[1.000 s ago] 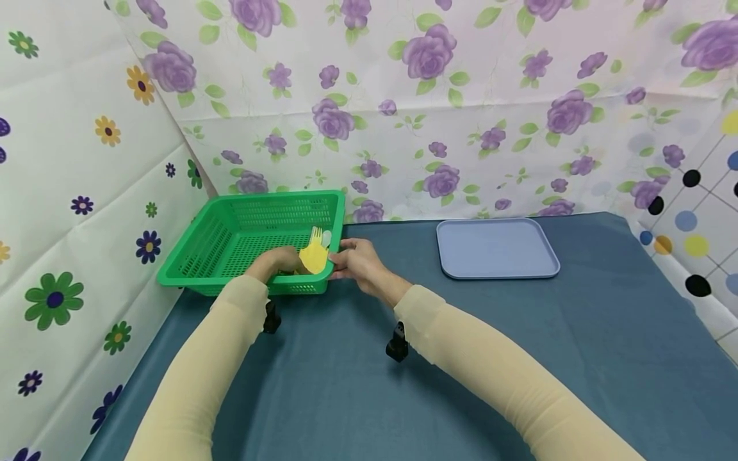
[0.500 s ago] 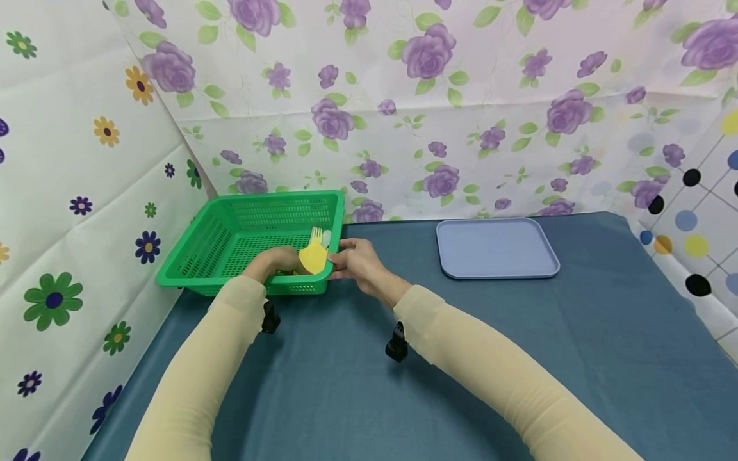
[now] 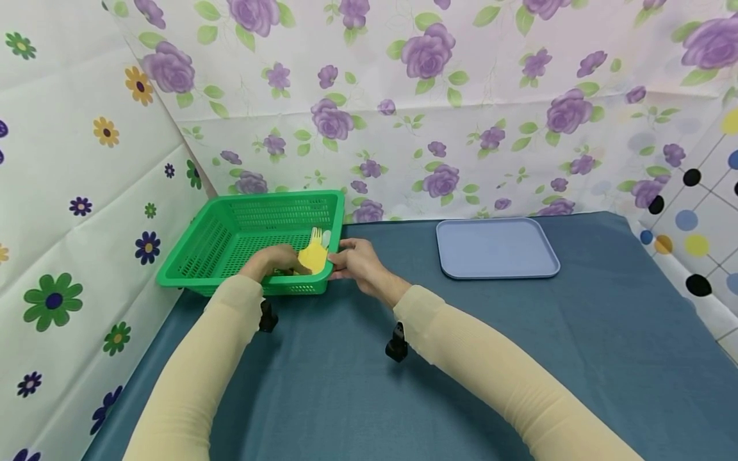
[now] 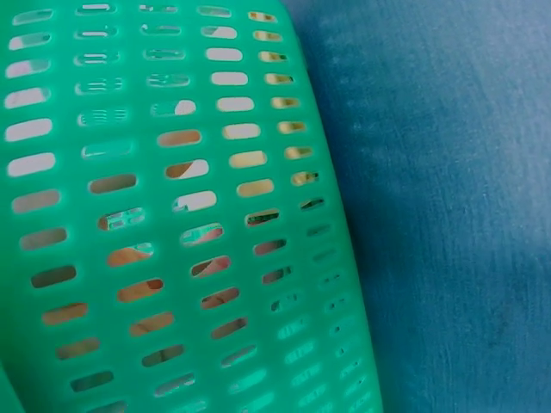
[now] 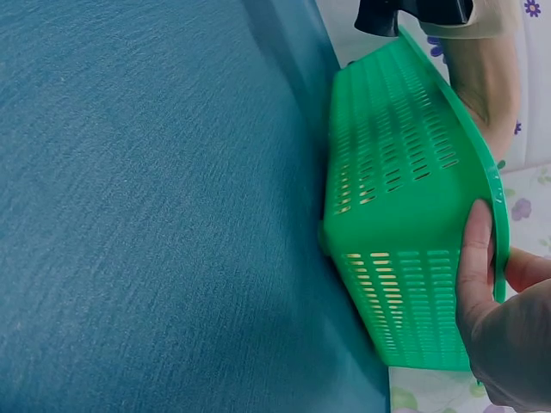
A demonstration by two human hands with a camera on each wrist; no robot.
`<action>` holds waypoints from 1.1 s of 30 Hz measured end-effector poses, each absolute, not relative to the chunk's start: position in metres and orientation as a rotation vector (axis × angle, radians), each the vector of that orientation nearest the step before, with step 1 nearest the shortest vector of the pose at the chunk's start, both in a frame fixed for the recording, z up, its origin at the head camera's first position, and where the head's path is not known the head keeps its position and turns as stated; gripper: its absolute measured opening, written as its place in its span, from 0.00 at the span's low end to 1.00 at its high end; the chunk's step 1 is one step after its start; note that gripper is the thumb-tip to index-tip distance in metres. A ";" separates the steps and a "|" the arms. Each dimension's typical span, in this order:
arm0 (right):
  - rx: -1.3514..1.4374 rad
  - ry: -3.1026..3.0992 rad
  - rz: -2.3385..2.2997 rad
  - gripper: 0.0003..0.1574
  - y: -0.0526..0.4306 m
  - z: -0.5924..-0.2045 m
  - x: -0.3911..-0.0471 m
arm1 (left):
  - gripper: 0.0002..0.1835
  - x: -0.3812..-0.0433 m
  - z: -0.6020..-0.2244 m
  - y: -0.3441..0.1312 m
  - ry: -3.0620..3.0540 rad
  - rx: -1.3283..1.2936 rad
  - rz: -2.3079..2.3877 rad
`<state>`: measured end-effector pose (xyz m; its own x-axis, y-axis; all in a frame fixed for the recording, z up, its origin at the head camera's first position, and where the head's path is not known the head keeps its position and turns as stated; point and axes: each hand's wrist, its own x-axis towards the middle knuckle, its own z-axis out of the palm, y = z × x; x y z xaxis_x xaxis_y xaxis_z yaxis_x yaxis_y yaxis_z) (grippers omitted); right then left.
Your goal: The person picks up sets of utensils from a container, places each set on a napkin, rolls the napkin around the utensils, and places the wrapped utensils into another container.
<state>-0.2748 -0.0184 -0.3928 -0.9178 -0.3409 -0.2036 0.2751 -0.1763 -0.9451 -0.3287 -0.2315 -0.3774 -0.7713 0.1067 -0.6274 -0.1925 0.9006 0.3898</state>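
Note:
A green plastic basket (image 3: 230,282) with slotted walls stands on the table at the left. My left hand (image 3: 278,258) reaches over its front wall and down inside, beside a flat yellow piece (image 3: 313,257). Yellow fork tines (image 3: 316,235) and a pale, rounded utensil end (image 3: 327,239) show just behind that piece. The left fingertips are low in the basket, and I cannot tell whether they grip anything; the left wrist view shows mostly the slotted wall (image 4: 207,249). My right hand (image 3: 360,266) pinches the basket's right rim, thumb and fingers on either side of it in the right wrist view.
A pale blue tray (image 3: 497,248) lies flat toward the back right of the blue-covered table (image 3: 461,358). Flower-printed sheets (image 3: 392,141) rise behind the table and along its left side. A dotted, tiled sheet (image 3: 700,243) borders the right.
My left hand and forearm have shifted slightly to the left inside the basket. The right hand, basket and tray stay where they were.

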 end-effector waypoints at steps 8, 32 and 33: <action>-0.081 1.734 -2.104 0.39 -0.016 -0.393 -0.276 | 0.42 -0.329 -0.373 -0.232 2.435 -0.076 0.638; -0.113 1.973 -2.059 0.26 0.043 -0.390 -0.295 | 0.21 -0.324 -0.361 -0.195 2.889 0.166 1.143; -0.117 2.000 -2.049 0.26 0.047 -0.389 -0.296 | 0.20 -0.324 -0.359 -0.191 2.923 0.183 1.167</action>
<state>-0.2957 0.0466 -0.3894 -0.9589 -0.2508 -0.1327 0.1388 -0.0066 -0.9903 -0.3236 -0.1913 -0.3593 -0.9932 0.1034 0.0531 0.1115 0.7190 0.6860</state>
